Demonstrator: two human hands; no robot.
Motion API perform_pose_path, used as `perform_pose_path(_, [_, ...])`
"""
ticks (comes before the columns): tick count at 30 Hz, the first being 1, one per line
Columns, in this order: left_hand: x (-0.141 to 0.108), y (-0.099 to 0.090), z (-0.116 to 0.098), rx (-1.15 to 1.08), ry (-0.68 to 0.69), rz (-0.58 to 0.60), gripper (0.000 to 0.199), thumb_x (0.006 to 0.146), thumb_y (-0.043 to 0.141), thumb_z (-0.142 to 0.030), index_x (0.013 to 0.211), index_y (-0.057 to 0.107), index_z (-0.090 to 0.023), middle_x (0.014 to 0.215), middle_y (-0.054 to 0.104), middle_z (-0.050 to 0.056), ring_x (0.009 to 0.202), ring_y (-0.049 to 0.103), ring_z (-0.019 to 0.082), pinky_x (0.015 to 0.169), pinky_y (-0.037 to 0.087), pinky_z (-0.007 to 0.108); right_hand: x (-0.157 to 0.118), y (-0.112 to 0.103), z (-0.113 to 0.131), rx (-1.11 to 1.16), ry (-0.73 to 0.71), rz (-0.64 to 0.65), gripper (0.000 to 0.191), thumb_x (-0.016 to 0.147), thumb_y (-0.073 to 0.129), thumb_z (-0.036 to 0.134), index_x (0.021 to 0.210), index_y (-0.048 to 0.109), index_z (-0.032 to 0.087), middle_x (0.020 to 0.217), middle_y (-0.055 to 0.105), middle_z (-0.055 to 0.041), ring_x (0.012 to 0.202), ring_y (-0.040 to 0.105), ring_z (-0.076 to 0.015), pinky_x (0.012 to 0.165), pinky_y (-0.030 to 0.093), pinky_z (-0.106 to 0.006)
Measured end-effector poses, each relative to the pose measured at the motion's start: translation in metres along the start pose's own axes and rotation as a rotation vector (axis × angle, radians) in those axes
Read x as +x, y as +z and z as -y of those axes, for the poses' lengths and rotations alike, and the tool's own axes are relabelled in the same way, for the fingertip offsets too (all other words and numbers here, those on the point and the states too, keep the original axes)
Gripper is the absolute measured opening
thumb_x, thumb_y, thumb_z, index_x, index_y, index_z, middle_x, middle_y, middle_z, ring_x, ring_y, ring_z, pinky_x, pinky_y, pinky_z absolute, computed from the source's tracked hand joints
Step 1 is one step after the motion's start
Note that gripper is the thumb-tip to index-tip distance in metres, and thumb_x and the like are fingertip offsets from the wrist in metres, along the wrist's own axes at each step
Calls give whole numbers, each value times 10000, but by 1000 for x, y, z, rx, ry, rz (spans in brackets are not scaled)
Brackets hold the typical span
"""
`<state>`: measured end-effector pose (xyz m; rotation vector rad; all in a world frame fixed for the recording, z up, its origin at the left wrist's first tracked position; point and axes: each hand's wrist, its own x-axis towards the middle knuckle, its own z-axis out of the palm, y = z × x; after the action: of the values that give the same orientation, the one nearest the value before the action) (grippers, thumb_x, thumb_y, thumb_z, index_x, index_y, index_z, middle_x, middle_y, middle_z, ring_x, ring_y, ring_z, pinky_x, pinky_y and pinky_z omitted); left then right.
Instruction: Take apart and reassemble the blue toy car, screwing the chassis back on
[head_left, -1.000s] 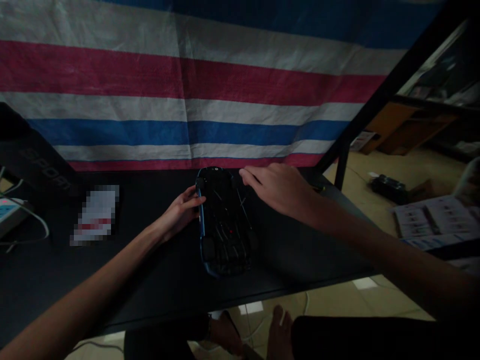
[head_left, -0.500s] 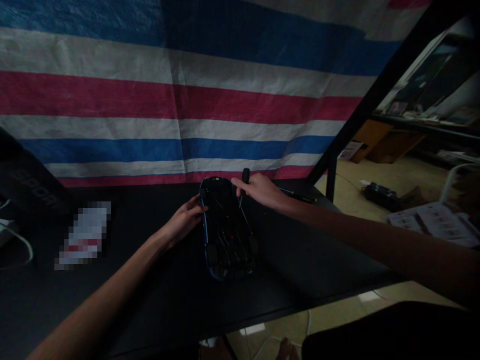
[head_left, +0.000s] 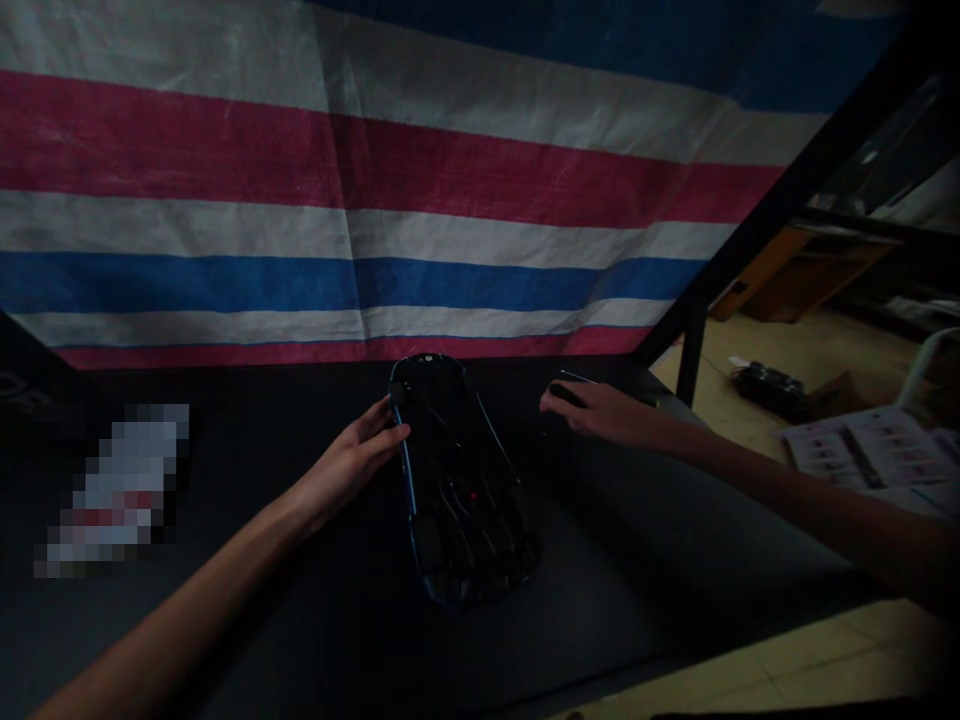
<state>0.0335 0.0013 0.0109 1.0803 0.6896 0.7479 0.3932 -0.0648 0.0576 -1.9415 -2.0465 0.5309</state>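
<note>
An upside-down toy car (head_left: 461, 480) with blue edges lies on the dark table (head_left: 315, 610), its black underside and wheels facing up. My left hand (head_left: 364, 450) grips the car's left side near its far end, thumb on the edge. To the right of the car, apart from it, my right hand (head_left: 589, 408) is closed around the black handle of a screwdriver (head_left: 568, 394). The screwdriver's shaft cannot be made out clearly. Behind my right hand a thin metal shaft of another tool (head_left: 579, 376) shows on the table.
A striped sheet (head_left: 480, 240) hangs behind the table. On the left lies a blurred-out white packet (head_left: 124, 480). Beyond the table's right side, a dark object (head_left: 769, 385) and printed papers (head_left: 862, 450) are near the floor.
My right hand has moved away from the car to the right, taking the screwdriver, whose handle was upright and is now tilted. My left hand stays on the car. The view has shifted closer.
</note>
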Motion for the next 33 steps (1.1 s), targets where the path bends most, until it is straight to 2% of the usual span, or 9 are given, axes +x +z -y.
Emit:
perform_pose_path(2, [1, -1, 1, -2, -3, -2, 662, 885, 753, -272, 1506, 525, -271, 1554, 558, 84, 1510, 422, 298, 1269, 328, 456, -5, 4, -7, 45, -21, 59, 416, 1044, 361, 461, 1183, 614, 163, 764, 681, -27, 690, 651, -188, 671, 495, -317])
perform_pose_path(5, [0, 0, 0, 5, 2, 6, 644, 883, 751, -269, 1491, 541, -258, 1547, 564, 92, 1507, 427, 306, 1268, 329, 460, -9, 8, -14, -1, -47, 36, 344, 1021, 396, 344, 1257, 551, 148, 831, 702, -44, 678, 650, -186, 645, 477, -316])
perform_pose_path(11, [-2, 3, -5, 33, -20, -5, 666, 889, 754, -287, 1508, 509, -268, 1617, 489, 86, 1508, 431, 295, 1271, 332, 441, -14, 14, -17, -122, -74, 41, 197, 937, 623, 386, 1016, 686, 217, 864, 746, -46, 775, 708, -218, 743, 478, -330])
perform_pose_path(15, [-2, 3, -6, 86, -55, -18, 747, 899, 744, -324, 1570, 427, -243, 1664, 417, 104, 1537, 383, 303, 1292, 290, 452, -19, 17, -9, -274, -57, -7, 226, 954, 642, 400, 1100, 719, 247, 876, 763, -46, 792, 729, -234, 703, 464, -319])
perform_pose_path(19, [-1, 1, -4, 113, -48, -12, 762, 913, 729, -359, 1591, 400, -248, 1698, 353, 90, 1571, 310, 311, 1303, 265, 453, -20, 20, 0, -466, -82, -5, 179, 998, 608, 324, 1114, 727, 260, 950, 784, -46, 849, 750, -230, 712, 471, -305])
perform_pose_path(23, [-2, 1, -3, 81, -43, -7, 791, 904, 744, -351, 1599, 387, -229, 1704, 335, 103, 1573, 303, 319, 1305, 264, 456, -19, 23, 5, -511, -97, 4, 179, 957, 632, 198, 1105, 723, 241, 993, 786, -73, 914, 754, -261, 725, 469, -311])
perform_pose_path(26, [-2, 4, -4, 61, -49, -16, 837, 882, 762, -339, 1608, 369, -204, 1689, 360, 128, 1571, 299, 341, 1310, 241, 484, -17, 22, 9, -524, -100, 12, 184, 916, 666, 174, 1090, 712, 214, 935, 780, -80, 868, 752, -269, 699, 456, -313])
perform_pose_path(30, [-2, 6, -4, 35, -35, -9, 840, 880, 759, -318, 1611, 362, -205, 1697, 347, 120, 1580, 278, 335, 1315, 217, 488, -8, 10, 29, -472, -124, -21, 169, 974, 606, 249, 1128, 663, 212, 936, 765, -52, 835, 730, -221, 704, 443, -304])
perform_pose_path(33, [-3, 5, -4, 11, -28, 14, 818, 884, 760, -298, 1602, 377, -212, 1709, 324, 109, 1582, 274, 326, 1310, 240, 478, 0, -1, 66, -291, -252, -70, 171, 1012, 555, 297, 1129, 648, 216, 940, 754, -27, 798, 701, -178, 723, 432, -294])
